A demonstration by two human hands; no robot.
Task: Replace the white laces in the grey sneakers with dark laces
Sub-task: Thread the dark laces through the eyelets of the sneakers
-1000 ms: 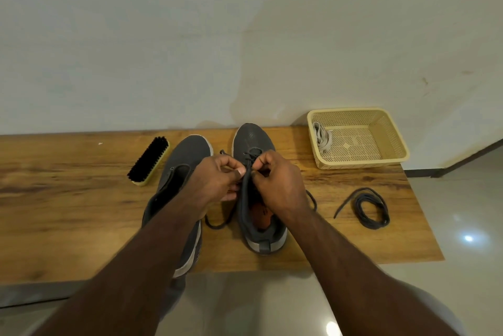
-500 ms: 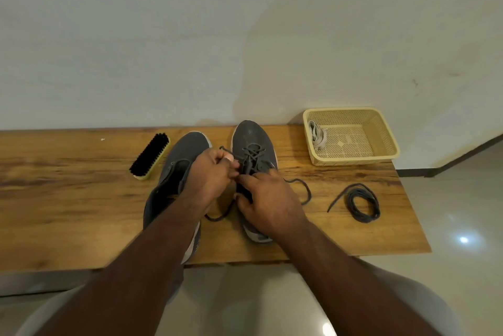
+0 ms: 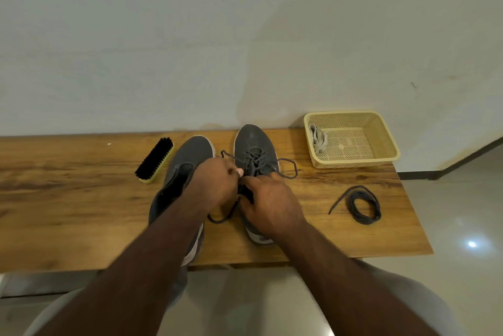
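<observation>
Left hand point(image 3: 217, 186) pinches the dark lace point(image 3: 255, 157) beside the right sneaker point(image 3: 254, 142) at tabletop point(image 3: 68, 199) centre, right hand point(image 3: 268, 199) curled on its tongue area, grip unclear; threading upper eyelets, next pull ends even, then lace the left sneaker point(image 3: 190, 153) with the coiled lace point(image 3: 363, 206) at right.

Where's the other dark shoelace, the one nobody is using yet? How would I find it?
Look at the wooden table, toward its right end, in front of the yellow basket. The spare dark lace lies there alone, wound into a small coil with one end trailing left. The basket's laces are white, and the other dark lace is threaded through a sneaker.
</observation>
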